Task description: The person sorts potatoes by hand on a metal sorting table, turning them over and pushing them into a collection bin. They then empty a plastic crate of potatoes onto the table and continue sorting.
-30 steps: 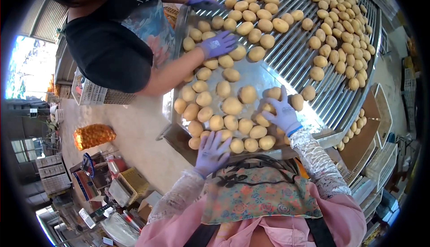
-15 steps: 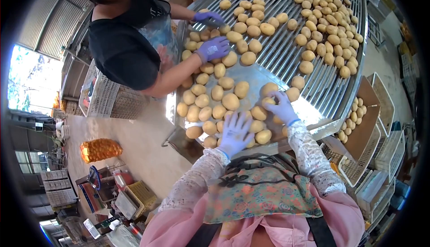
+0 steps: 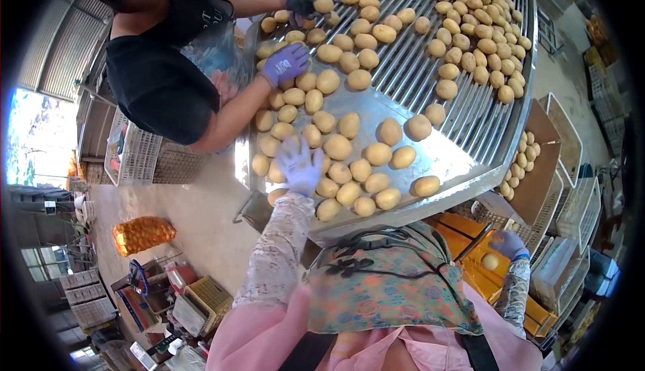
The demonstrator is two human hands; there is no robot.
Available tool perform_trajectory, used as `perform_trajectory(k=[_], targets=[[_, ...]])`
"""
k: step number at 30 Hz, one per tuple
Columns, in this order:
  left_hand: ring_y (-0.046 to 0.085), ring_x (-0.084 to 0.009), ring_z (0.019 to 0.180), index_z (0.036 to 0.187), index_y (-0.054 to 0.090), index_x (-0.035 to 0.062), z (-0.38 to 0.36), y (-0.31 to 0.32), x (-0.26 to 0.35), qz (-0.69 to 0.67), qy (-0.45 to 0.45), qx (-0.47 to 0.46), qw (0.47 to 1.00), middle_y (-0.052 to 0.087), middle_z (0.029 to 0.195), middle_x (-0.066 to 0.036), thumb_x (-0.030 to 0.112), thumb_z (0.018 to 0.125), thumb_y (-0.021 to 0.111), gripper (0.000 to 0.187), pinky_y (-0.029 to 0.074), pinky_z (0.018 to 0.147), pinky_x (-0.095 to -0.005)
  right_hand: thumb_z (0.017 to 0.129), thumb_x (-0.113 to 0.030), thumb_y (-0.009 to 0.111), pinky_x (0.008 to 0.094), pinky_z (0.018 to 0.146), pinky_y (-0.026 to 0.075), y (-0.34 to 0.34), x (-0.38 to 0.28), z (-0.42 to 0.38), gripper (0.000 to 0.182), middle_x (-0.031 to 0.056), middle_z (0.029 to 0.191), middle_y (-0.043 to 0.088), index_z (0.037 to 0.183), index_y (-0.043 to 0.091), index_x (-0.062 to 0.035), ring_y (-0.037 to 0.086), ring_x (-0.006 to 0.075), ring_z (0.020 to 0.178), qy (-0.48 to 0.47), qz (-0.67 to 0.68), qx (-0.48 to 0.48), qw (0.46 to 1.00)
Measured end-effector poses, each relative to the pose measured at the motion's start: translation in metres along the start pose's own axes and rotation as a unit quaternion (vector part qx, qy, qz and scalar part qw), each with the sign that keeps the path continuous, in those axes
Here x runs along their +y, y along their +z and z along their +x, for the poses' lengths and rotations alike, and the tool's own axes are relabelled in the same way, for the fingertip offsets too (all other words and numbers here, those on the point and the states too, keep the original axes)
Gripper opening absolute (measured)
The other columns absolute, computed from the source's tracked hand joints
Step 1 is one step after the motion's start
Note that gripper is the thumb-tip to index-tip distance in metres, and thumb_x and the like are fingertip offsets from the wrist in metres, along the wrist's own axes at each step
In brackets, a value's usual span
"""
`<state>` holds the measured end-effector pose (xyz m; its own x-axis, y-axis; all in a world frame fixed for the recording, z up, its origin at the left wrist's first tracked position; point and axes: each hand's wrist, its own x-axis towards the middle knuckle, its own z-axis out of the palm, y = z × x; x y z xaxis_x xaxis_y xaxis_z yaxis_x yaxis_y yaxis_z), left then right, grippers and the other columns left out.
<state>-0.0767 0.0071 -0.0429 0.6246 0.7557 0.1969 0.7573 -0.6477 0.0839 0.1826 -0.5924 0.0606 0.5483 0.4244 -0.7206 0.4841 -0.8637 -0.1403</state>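
My left hand (image 3: 297,164), in a pale purple glove, lies with fingers spread over potatoes (image 3: 337,146) on the metal sorting table (image 3: 430,162). To my right and lower down, my gloved right hand (image 3: 509,244) is over an orange container (image 3: 470,253). A single potato (image 3: 490,261) shows just below its fingers, apart from them; the fingers look loosened and slightly blurred. Across the table corner, a co-worker's purple-gloved hand (image 3: 287,65) rests on potatoes, and their dark-gloved hand (image 3: 304,4) is beside a potato (image 3: 323,4).
Many potatoes (image 3: 480,31) are heaped on the rollers at the far right. A cardboard-lined crate (image 3: 541,162) with potatoes stands beside the table, near stacked white crates (image 3: 578,216). A full mesh sack (image 3: 142,235) lies on the floor at left.
My right hand has left the table and moved right and down to the orange container. My left hand has slid left across the potatoes. The co-worker's hands have shifted, and the view has turned slightly.
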Motion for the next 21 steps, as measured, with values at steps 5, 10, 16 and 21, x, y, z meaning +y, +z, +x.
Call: perform_trajectory(k=[5, 10, 16, 21], targets=[[0.033, -0.0520, 0.142, 0.152, 0.045, 0.0141, -0.032, -0.045, 0.017, -0.020, 0.172, -0.035, 0.984, 0.042, 0.153, -0.025, 0.048, 0.096, 0.057, 0.067, 0.021, 0.114, -0.0712, 0.082, -0.031, 0.075, 0.0398, 0.093, 0.052, -0.060, -0.150, 0.063, 0.047, 0.0182, 0.121, 0.069, 0.123, 0.068, -0.0091, 0.066, 0.0356, 0.106, -0.117, 0.332, 0.235, 0.906], [0.038, -0.0413, 0.143, 0.152, 0.047, 0.0155, -0.106, -0.078, -0.026, -0.060, 0.212, -0.098, 0.971, 0.042, 0.155, -0.022, 0.046, 0.095, 0.058, 0.065, 0.023, 0.116, -0.0662, 0.076, -0.057, 0.075, 0.0489, 0.097, 0.051, -0.042, -0.241, 0.119, 0.096, 0.0267, 0.133, 0.058, 0.156, 0.040, -0.0179, 0.063, 0.0444, 0.113, -0.225, 0.011, 0.179, 0.958], [0.036, -0.0443, 0.143, 0.150, 0.048, 0.0111, -0.136, -0.088, -0.073, -0.195, 0.044, -0.123, 0.972, 0.041, 0.155, -0.023, 0.041, 0.093, 0.062, 0.066, 0.027, 0.115, -0.0586, 0.073, -0.063, 0.077, 0.0505, 0.099, 0.048, -0.005, -0.356, 0.125, 0.119, 0.0304, 0.139, 0.050, 0.164, 0.014, -0.0184, 0.059, 0.0469, 0.119, -0.268, 0.011, 0.042, 0.963], [0.031, -0.0476, 0.146, 0.149, 0.047, 0.0059, -0.066, -0.077, -0.057, -0.075, -0.035, 0.009, 0.997, 0.038, 0.156, -0.027, 0.042, 0.094, 0.060, 0.067, 0.024, 0.118, -0.0573, 0.079, -0.062, 0.073, 0.0452, 0.089, 0.052, 0.012, -0.395, 0.126, 0.100, 0.0205, 0.120, 0.061, 0.159, 0.032, -0.0182, 0.066, 0.0366, 0.103, -0.368, -0.046, 0.109, 0.922]])
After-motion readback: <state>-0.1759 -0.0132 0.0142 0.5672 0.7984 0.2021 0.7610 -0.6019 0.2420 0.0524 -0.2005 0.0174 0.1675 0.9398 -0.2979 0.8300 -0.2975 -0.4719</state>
